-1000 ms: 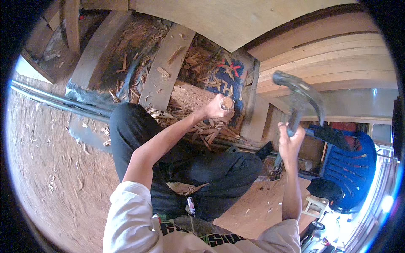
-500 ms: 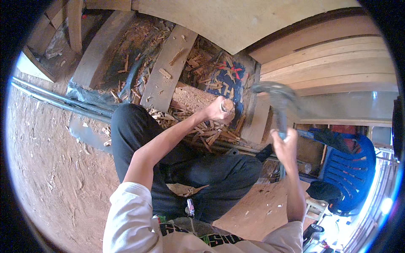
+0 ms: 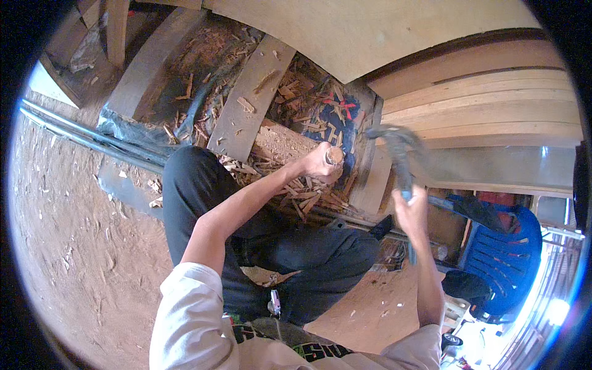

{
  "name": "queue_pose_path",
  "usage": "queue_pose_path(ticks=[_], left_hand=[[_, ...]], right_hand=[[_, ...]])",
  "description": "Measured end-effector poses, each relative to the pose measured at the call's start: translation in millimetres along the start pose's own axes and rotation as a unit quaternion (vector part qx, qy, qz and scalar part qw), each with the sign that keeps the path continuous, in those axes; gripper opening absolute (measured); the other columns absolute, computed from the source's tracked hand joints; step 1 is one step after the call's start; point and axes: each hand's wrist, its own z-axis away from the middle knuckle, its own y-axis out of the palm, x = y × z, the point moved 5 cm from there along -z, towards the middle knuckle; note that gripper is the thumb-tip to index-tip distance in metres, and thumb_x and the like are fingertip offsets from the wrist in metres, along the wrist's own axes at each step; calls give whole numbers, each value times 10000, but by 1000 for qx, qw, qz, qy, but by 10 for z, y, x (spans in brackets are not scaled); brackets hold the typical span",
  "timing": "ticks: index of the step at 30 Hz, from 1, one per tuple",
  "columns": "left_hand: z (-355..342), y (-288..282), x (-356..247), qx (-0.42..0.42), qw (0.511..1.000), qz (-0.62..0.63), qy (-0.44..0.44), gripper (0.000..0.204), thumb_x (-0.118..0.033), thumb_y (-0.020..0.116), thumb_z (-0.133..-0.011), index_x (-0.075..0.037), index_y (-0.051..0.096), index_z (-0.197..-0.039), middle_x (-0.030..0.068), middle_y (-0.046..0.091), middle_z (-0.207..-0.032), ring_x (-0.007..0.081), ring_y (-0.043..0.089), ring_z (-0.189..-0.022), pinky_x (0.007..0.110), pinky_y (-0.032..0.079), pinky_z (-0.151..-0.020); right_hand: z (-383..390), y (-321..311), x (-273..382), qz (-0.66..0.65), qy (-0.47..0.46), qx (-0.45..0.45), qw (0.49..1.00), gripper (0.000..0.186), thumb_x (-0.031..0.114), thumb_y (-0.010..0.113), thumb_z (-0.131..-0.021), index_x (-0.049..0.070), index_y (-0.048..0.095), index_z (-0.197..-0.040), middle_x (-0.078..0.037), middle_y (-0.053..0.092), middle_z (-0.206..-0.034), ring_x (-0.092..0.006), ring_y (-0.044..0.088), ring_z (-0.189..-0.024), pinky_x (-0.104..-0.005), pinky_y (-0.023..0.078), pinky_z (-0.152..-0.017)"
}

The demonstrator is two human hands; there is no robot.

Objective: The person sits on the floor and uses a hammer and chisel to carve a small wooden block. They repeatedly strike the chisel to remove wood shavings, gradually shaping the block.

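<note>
My left hand [image 3: 320, 163] is closed around a round wooden handle [image 3: 335, 155], its blunt top end showing above the fist. Whatever lies below that handle is hidden by the hand. Just beneath is a pale wooden workpiece [image 3: 280, 143] with a rough, chipped surface. Off to the right, my right hand [image 3: 412, 213] grips the shaft of a hammer [image 3: 402, 161]. The hammer's curved head is raised, apart from the wooden handle and blurred by motion. Splintered wood chips [image 3: 305, 196] lie around the workpiece, close to my left hand.
A flat board [image 3: 254, 98] crosses the chip-strewn ground beyond my knee. A large pale panel [image 3: 370, 31] and stacked planks [image 3: 475, 102] stand on the far side. At right is a blue plastic chair [image 3: 502, 259]. Metal pipes [image 3: 92, 139] run along the left.
The right hand and hammer have shifted slightly left, with the head still raised. My left hand keeps its hold on the wooden handle. The whole view has shifted a little.
</note>
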Motion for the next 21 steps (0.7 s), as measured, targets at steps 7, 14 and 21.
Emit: queue_pose_path(ticks=[7, 14, 21], left_hand=[[-20, -21, -51, 23, 1000, 8, 5, 168, -54, 607, -700, -56, 483, -587, -9, 434, -525, 81, 379, -504, 322, 321, -452], [8, -26, -56, -3, 998, -55, 42, 193, -67, 606, -702, -64, 457, -579, 17, 430, -508, 114, 377, -484, 332, 318, -458], [-9, -37, -64, 2, 993, -96, 70, 188, -93, 621, -695, -54, 462, -603, 34, 437, -523, 134, 354, -486, 346, 325, -458]], right_hand=[[43, -17, 183, -59, -145, -132, 979, 195, 143, 656, -766, -32, 595, -704, -145, 614, -589, -283, 613, -557, -401, 439, -535], [-32, 95, 45, 81, -35, 10, 996, 195, 157, 662, -752, -17, 587, -707, -130, 597, -597, -243, 585, -543, -388, 433, -530], [-11, 44, -114, 93, 7, -191, 977, 270, 214, 647, -815, -30, 537, -781, -143, 565, -705, -226, 538, -662, -380, 451, -631]])
